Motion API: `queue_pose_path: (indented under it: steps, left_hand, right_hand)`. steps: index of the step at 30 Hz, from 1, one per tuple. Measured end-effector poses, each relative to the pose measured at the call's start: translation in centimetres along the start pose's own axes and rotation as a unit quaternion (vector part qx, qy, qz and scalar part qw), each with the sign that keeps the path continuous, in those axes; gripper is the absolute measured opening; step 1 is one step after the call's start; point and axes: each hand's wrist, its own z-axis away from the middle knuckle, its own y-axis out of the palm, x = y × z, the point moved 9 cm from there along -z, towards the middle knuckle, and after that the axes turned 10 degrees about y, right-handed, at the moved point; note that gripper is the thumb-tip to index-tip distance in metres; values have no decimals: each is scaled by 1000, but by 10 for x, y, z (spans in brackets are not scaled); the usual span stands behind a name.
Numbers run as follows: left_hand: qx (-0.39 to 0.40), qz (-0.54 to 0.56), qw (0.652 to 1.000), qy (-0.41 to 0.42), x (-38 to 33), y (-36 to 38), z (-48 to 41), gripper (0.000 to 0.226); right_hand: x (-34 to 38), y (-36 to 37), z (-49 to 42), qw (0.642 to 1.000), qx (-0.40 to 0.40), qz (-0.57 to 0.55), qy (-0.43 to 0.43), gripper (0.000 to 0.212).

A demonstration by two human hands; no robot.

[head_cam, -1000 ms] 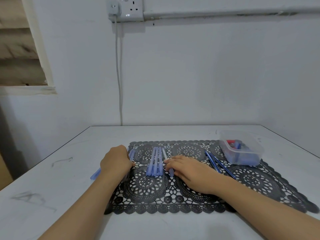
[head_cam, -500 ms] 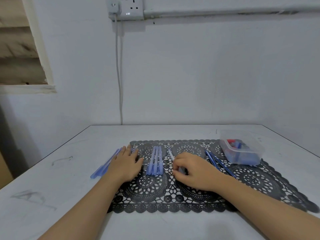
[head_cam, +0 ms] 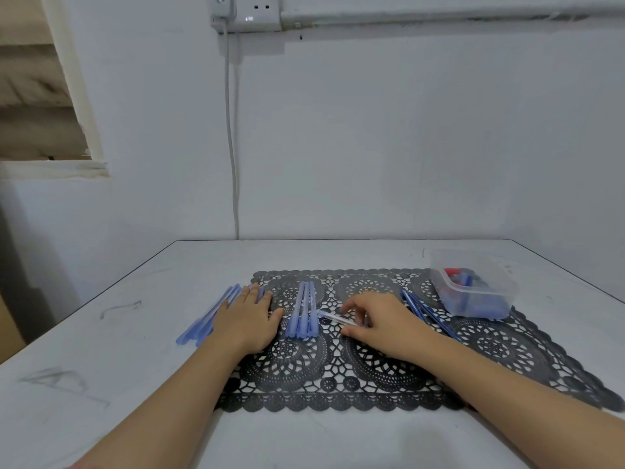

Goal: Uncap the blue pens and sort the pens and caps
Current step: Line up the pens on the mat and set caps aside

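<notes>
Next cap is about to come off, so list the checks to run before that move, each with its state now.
1. Pen gripped: ok. The right hand pinches a pen low over the mat.
2. Other hand free to pull: not ok. The left hand lies flat on the left pile of pens.
3. Cap on that pen: cannot tell, too blurred.
4. Container open: ok. The clear container has no lid; blue and red pieces lie inside.
5. Sorted row tidy: ok. The three pens lie side by side between the hands.
</notes>
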Motion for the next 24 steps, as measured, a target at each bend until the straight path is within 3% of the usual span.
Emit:
queue_pose_path:
  steps: [6,10,14,17,20,24]
  left_hand:
    - [-4,10,1000,3,0,-1,0,59]
    - [-12,25,1000,-5,2,-4,1,59]
    - [-59,47,997,-12,-1,-19,5,60]
    - [-127,80,989,7,-11,-39,11,58]
    - [-185,128,973,57,-30,-57,21,54]
    - [-225,198,940,162,-67,-74,39,47]
  right_hand:
    - [5,5,2,997,53,63,-3,29]
    - [7,-5,5,998,33,47,-11,55]
    - [13,-29,5,999,-22,-9,-25,69]
    - [17,-56,8,991,-110,-62,-42,71]
    - [18,-78,16,967,-177,-173,-65,68]
    - [18,-84,22,926,-203,-311,-66,54]
